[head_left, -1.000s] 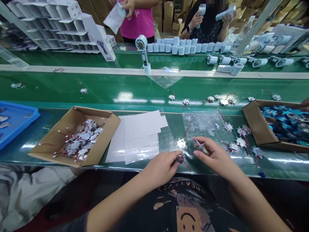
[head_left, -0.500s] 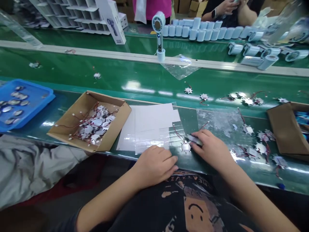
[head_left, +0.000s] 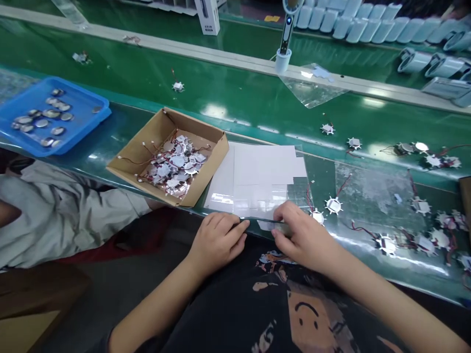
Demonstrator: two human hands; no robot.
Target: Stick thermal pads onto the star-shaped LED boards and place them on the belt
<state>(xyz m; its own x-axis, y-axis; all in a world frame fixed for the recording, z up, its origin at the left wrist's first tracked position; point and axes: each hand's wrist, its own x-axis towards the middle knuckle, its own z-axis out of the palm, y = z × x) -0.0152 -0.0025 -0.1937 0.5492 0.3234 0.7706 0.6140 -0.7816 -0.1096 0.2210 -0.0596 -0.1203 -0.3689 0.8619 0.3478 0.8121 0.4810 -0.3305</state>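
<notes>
My left hand [head_left: 217,240] lies at the table's near edge, fingers stretched toward the right and touching the front edge of a stack of white sheets [head_left: 265,169] with clear film over them. My right hand [head_left: 300,235] is closed in a pinch at that same front edge. A thin pale strip shows under its fingertips, and I cannot make out what it is. Two star-shaped metal parts with red wires [head_left: 333,205] lie just right of my right hand.
An open cardboard box [head_left: 127,164] of wired star parts stands left of the sheets. Farther left is a blue tray [head_left: 84,100] of round discs. A clear plastic sheet [head_left: 371,189] and more star parts [head_left: 419,206] lie at the right. Beyond the belt stand a hand-held fan [head_left: 285,29] and light-blue cylinders [head_left: 368,24].
My right hand left the star part and slid left to the sheets' front edge. My left hand moved up to that edge. The view swung down and left.
</notes>
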